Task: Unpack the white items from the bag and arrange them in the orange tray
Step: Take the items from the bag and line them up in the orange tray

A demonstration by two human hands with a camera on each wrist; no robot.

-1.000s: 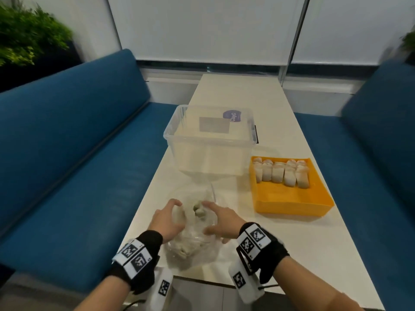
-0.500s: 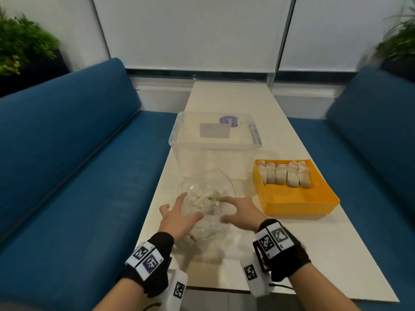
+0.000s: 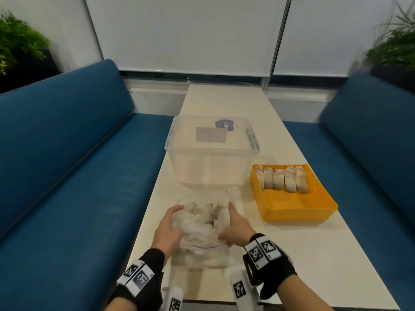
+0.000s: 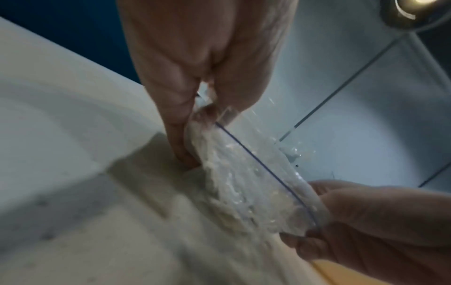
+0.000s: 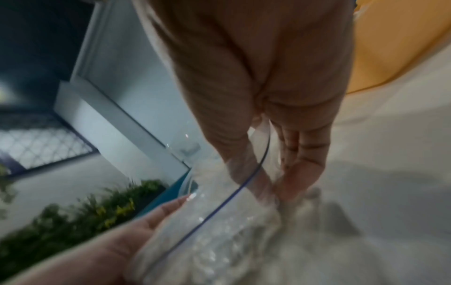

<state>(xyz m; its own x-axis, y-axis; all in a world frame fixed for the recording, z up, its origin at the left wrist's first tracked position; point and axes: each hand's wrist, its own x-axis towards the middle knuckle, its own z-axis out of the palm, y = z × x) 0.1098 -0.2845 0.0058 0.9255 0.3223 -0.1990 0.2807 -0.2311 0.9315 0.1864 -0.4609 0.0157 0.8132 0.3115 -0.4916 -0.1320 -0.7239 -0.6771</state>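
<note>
Both of our hands are on the clear, crinkled plastic zip bag (image 3: 202, 223), which stands on the long white table (image 3: 292, 254) close in front of us with its mouth pulled wide into a round opening. Through the film we see a heap of soft white items (image 3: 197, 217), blurred and hard to count. Our left hand (image 3: 167, 230) pinches the left rim of the bag between thumb and fingers, and our right hand (image 3: 235, 227) pinches the right rim the same way, so the bag sits between them. In the wrist views the thin dark seal line of the rim runs from one hand to the other. Five white items (image 3: 281, 179) lie side by side in a row along the far end of the orange rectangular plastic tray (image 3: 296, 209), to the right of the bag. Beyond the bag stands a clear plastic storage box (image 3: 212, 153).
</note>
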